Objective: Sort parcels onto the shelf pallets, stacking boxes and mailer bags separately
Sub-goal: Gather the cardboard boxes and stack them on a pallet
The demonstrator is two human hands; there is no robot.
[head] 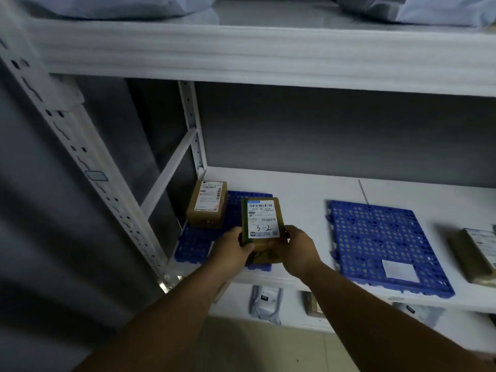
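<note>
We held the labelled brown cardboard box [262,226] pinched between left hand [233,247] and right hand [300,248], and it could slip off the blue perforated plastic pallet [196,244] edge if released early.

The tan parcel [476,253] on the right is cut off by the edge, its label a blur. Stuff under the shelf [308,183] is too dim to make out.

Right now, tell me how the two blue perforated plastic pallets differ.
The left blue pallet already carries a brown cardboard box; the right blue pallet bears only a white paper slip. Both hands, left and right, hold a labelled box over the left one. Both lie flat on the white shelf.
</note>
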